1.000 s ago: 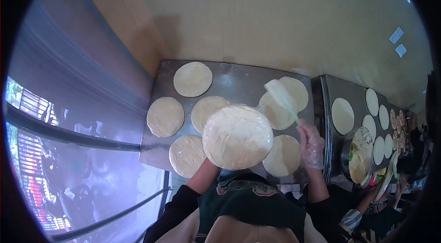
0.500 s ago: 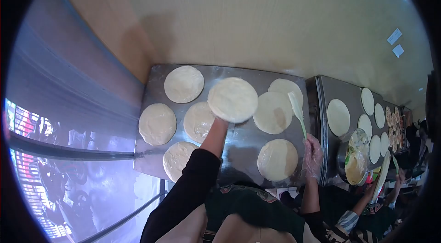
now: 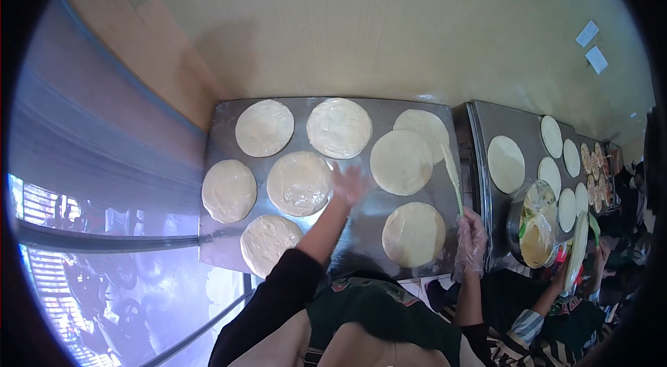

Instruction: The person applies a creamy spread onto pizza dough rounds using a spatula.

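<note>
My left hand (image 3: pixel 351 185) is bare and slightly blurred, with its fingers apart and nothing in them. It hovers over the metal griddle plate (image 3: pixel 351 249), just right of a glossy coated dough round (image 3: pixel 300 183). Beyond it lies another coated dough round (image 3: pixel 339 127). My right hand (image 3: pixel 472 236), in a clear plastic glove, is closed around the pale green handle of a spatula (image 3: pixel 452 171). The spatula points upward, its long blade close to overlapping plain dough rounds (image 3: pixel 401 163). Another plain dough round (image 3: pixel 413 235) lies left of my right hand.
More coated dough rounds (image 3: pixel 228 191) lie on the left side. A second metal plate (image 3: pixel 521 124) to the right bears several dough rounds and a bowl (image 3: pixel 515 228) with plastic and yellowish filling. A co-worker's hands (image 3: pixel 601 252) hold a dough round and green-handled tool. A wall (image 3: pixel 333 34) runs behind.
The dough round that was on my left hand now lies flat on the plate's far side. My left hand has let go and drawn back toward me. My right hand still holds the spatula.
</note>
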The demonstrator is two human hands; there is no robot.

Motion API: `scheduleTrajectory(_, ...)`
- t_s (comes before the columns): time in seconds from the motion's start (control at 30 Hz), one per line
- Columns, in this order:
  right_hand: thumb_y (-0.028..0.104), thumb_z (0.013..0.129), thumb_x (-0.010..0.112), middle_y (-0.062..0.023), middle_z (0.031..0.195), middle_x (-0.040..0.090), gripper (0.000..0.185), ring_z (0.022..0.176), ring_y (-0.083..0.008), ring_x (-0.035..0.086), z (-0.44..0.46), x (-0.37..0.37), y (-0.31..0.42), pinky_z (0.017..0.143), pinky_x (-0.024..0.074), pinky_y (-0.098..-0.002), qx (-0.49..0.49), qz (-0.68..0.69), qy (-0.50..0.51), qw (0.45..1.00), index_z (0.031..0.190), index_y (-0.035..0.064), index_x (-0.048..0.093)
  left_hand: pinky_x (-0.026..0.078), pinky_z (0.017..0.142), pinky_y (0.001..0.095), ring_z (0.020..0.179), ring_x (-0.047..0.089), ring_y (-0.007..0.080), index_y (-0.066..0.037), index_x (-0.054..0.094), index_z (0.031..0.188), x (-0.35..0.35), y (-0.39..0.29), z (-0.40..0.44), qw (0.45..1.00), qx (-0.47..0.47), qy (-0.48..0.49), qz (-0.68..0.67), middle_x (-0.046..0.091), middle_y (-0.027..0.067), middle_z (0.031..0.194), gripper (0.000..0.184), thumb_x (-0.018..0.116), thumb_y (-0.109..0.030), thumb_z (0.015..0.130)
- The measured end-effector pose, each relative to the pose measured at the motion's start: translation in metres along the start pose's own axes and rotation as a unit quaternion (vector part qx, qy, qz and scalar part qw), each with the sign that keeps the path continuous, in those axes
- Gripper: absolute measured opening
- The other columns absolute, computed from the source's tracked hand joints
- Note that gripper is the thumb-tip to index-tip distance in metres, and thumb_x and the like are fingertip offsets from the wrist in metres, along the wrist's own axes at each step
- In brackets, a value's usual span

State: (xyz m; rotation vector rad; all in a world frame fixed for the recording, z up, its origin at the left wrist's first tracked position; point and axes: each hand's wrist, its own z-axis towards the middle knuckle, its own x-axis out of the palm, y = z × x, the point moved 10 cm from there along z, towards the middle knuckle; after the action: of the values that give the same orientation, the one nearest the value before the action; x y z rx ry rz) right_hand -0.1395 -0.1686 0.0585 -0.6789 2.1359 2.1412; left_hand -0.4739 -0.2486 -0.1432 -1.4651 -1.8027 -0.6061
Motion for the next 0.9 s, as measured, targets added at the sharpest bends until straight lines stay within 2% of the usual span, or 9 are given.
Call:
scheduleTrajectory(0.1,0.005,0.097,0.062,0.0015,0.091,0.061,0.027,0.076,-0.0052,0.051,-0.012,-0.004,-0.004,0.069,0.0434,-0.0194,0.035,0.060,0.012,0.997,0.124,0.0016,0.062,0.018,0.117,0.0620,0.148,0.018,0.0454,-0.007,0.001,0.160,-0.048,0.065,-0.022,0.990,-0.098,-0.049,0.094,0.013,0.0145,0.166,0.107,0.035,-0.080,0.090)
scheduleTrajectory(0.37,0.008,0.098,0.061,0.0039,0.091,0.061,0.028,0.069,-0.0008,0.049,-0.052,-0.028,-0.012,0.057,0.0385,-0.0174,0.140,0.144,-0.016,0.979,0.126,0.0061,0.059,0.014,0.120,0.0557,0.151,0.016,0.0378,-0.009,0.003,0.160,-0.023,0.071,0.001,0.995,-0.053,-0.042,0.077,0.011,0.0155,0.166,0.108,0.039,-0.080,0.087)
scheduleTrajectory(0.4,0.009,0.098,0.061,0.0037,0.091,0.061,0.027,0.067,-0.0006,0.049,-0.055,-0.036,-0.022,0.056,0.0384,-0.0171,0.115,0.148,-0.018,0.982,0.125,0.0067,0.059,0.030,0.112,0.0564,0.137,0.038,0.0392,-0.010,0.016,0.158,-0.042,0.070,0.021,0.993,-0.066,-0.059,0.076,0.034,0.0169,0.155,0.103,0.042,-0.080,0.086)
scheduleTrajectory(0.43,0.009,0.098,0.061,0.0035,0.091,0.061,0.027,0.065,-0.0005,0.049,-0.061,-0.048,-0.029,0.055,0.0383,-0.0168,0.088,0.148,-0.027,0.985,0.125,0.0073,0.059,0.051,0.079,0.0425,0.097,0.058,0.0293,-0.001,0.043,0.134,-0.059,0.068,0.047,0.996,-0.069,0.039,0.044,0.056,0.0141,0.117,0.096,0.040,-0.084,0.084)
scheduleTrajectory(0.47,0.009,0.099,0.060,0.0030,0.089,0.061,0.027,0.061,-0.0011,0.047,-0.069,-0.065,-0.031,0.053,0.0379,-0.0172,0.059,0.098,-0.054,0.992,0.125,0.0078,0.059,0.047,0.057,0.0371,0.069,0.052,0.0214,-0.008,0.051,0.107,-0.051,0.066,0.040,0.999,-0.037,-0.020,-0.006,0.053,0.0057,0.082,0.079,0.040,-0.084,0.085)
scheduleTrajectory(0.53,0.009,0.098,0.059,0.0002,0.087,0.062,0.027,0.065,-0.0027,0.051,-0.089,-0.098,-0.024,0.056,0.0421,-0.0199,0.030,0.058,-0.097,0.993,0.125,0.0071,0.060,0.047,0.059,0.0351,0.063,0.050,0.0177,-0.013,0.049,0.093,-0.047,0.045,0.032,0.990,0.033,0.002,0.135,0.043,-0.0008,0.060,0.064,0.042,-0.077,0.089)
scheduleTrajectory(0.73,0.005,0.097,0.060,-0.0167,0.096,0.068,0.029,0.085,-0.0299,0.067,-0.155,-0.196,0.008,0.079,0.0523,-0.0415,0.013,-0.245,-0.298,0.923,0.125,0.0039,0.063,0.041,0.102,0.0372,0.118,0.054,0.0229,-0.010,0.047,0.138,0.011,0.074,-0.048,0.922,0.233,-0.201,0.233,0.059,0.0109,0.123,0.066,0.045,-0.061,0.098)
scheduleTrajectory(0.8,0.005,0.096,0.061,-0.0180,0.096,0.064,0.029,0.088,-0.0340,0.065,-0.159,-0.208,0.042,0.076,0.0514,-0.0426,-0.035,-0.374,-0.300,0.877,0.125,0.0044,0.063,0.023,0.118,0.0440,0.144,0.033,0.0292,-0.010,0.025,0.157,0.060,0.123,-0.048,0.926,0.244,0.060,0.281,0.030,0.0128,0.158,0.074,0.044,-0.056,0.101)
scheduleTrajectory(0.9,0.007,0.095,0.060,-0.0195,0.096,0.061,0.036,0.090,-0.0377,0.063,-0.157,-0.215,0.040,0.074,0.0513,-0.0454,-0.020,-0.468,-0.270,0.841,0.131,0.0071,0.058,0.029,0.114,0.0434,0.137,0.042,0.0264,-0.011,0.035,0.152,0.101,0.219,-0.082,0.900,0.098,0.170,0.389,0.043,0.0105,0.150,0.067,0.044,-0.055,0.102)
